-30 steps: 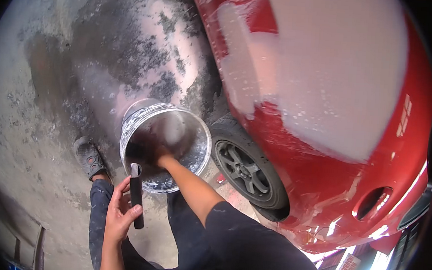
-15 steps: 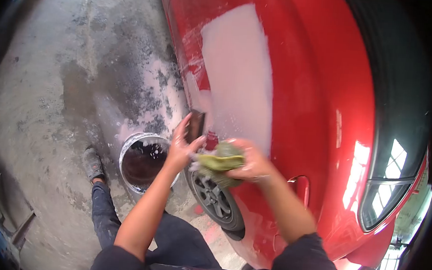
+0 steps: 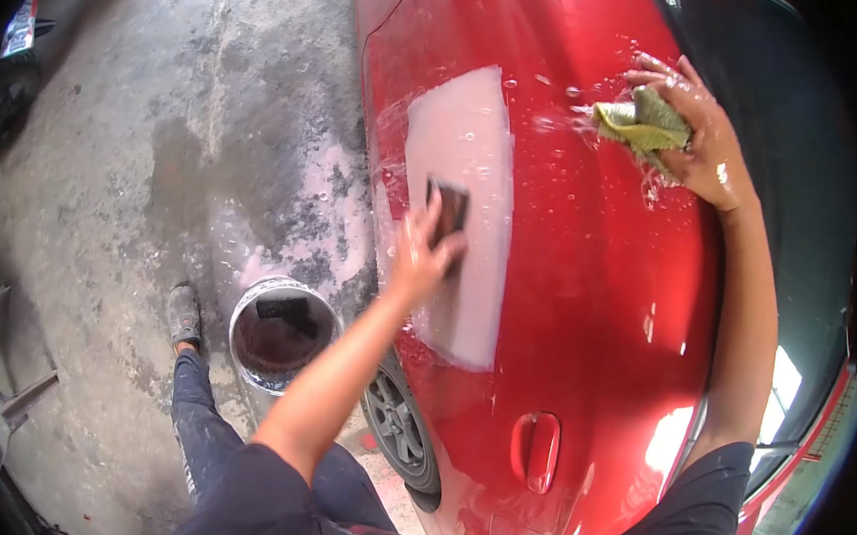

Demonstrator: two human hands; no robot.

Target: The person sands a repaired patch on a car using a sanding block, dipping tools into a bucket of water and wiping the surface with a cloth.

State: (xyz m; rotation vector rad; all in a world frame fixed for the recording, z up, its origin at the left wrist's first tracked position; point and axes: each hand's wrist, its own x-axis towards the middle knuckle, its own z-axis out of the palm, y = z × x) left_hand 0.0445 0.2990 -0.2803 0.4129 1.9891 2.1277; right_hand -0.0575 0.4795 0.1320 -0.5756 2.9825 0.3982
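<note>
Red paint everywhere here, and it belongs to the car (image 3: 585, 308), spread beneath the left hand (image 3: 417, 255) and out past the right hand (image 3: 707, 143). Directly under the left hand, reaching ahead of it and behind it, lies the pale patch (image 3: 488, 222), speckled with water. Back towards the body and left of that hand stands the bucket (image 3: 238, 319), a dark piece (image 3: 286, 310) inside, too unclear to name.

And the step in hand? Wet rubbing, I'd judge, with a block at the patch and water close by; the next stroke calls for a flat block and even pressure.

Now the right hand: fingers curled round the green cloth (image 3: 647, 122), gripping it above the red paint, wet drops (image 3: 575, 91) flying just left of the fingers. Over on the left, fingers and thumb are spread, holding the dark block (image 3: 449, 207) between them. It appears to touch the patch; blur hides whether it's flat or tilted.
</note>
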